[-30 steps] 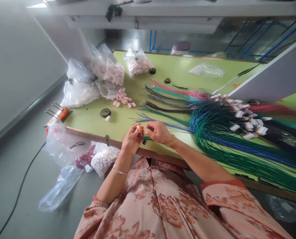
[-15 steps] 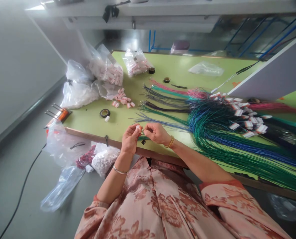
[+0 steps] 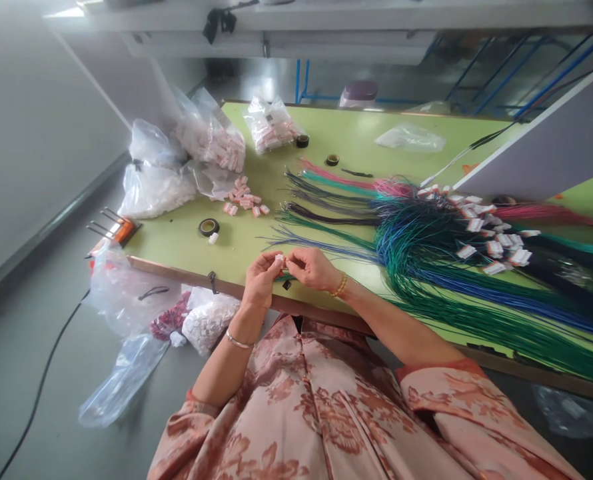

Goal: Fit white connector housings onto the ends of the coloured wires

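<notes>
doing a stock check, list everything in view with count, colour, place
held connector: 1, white, centre
wires: many, pink, teal, black, blue, green, right
connector cluster: many, white and orange, right
loose connectors: several, white and orange, left
connector bags: 2, transparent, rear left
knotted bag: 1, whitish, left
tape rolls: at least 3, black, left and rear
small piece: 1, white, beside left roll
flat bag: 1, transparent, rear right
pronged tool: 1, orange, left
lower bags: several, transparent, lower left
table: 1, green, middle
shelf: 1, white, top
stool: 1, purple, rear
cable: 1, black, left floor
garment: 1, pink, bottom
left hand: 1, silver bangle, holding connector
right hand: 1, yellow bracelet, at connector
</notes>
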`<action>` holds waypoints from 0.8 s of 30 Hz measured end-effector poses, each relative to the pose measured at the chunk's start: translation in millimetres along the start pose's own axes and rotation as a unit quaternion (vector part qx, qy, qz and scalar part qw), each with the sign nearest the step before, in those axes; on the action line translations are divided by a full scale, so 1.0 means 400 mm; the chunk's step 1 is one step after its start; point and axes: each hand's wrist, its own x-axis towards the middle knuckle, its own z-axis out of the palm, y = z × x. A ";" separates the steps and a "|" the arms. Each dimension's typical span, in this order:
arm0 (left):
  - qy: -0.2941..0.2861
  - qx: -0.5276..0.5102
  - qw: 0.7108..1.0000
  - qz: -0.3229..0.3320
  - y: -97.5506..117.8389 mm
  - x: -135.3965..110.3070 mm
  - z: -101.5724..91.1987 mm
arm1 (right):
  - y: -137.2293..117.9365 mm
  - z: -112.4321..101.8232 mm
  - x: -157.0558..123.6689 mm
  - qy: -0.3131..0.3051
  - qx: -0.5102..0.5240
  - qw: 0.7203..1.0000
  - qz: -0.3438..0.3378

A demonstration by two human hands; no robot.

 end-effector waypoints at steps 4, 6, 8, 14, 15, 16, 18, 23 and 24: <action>-0.004 -0.009 1.000 -0.001 0.005 0.003 0.007 | -0.005 -0.010 -0.001 -0.010 -0.022 1.000 -0.009; 0.002 -0.003 1.000 0.002 0.001 0.001 0.012 | -0.003 -0.003 -0.003 0.003 -0.048 0.999 -0.018; 0.015 0.004 1.000 0.012 -0.007 -0.001 0.017 | 0.000 0.009 -0.005 0.022 -0.081 0.996 -0.020; 0.010 0.009 1.000 -0.006 -0.006 0.006 0.014 | 0.006 0.007 -0.009 0.003 -0.082 0.997 -0.012; 0.004 -0.001 1.000 -0.007 -0.001 0.010 0.012 | 0.010 -0.008 -0.005 -0.008 -0.065 0.998 -0.011; -0.002 -0.011 1.000 -0.007 0.004 0.013 0.010 | 0.017 -0.027 0.000 -0.010 -0.052 0.999 -0.008; -0.015 -0.027 1.000 -0.003 0.011 0.019 0.008 | 0.040 -0.076 0.017 0.016 -0.059 0.998 0.014; -0.047 -0.037 0.998 -0.023 0.003 0.026 0.010 | 0.137 -0.185 0.075 0.068 -0.270 0.949 0.145; -0.051 -0.038 0.998 -0.026 -0.001 0.027 0.010 | 0.155 -0.196 0.084 0.057 -0.305 0.936 0.167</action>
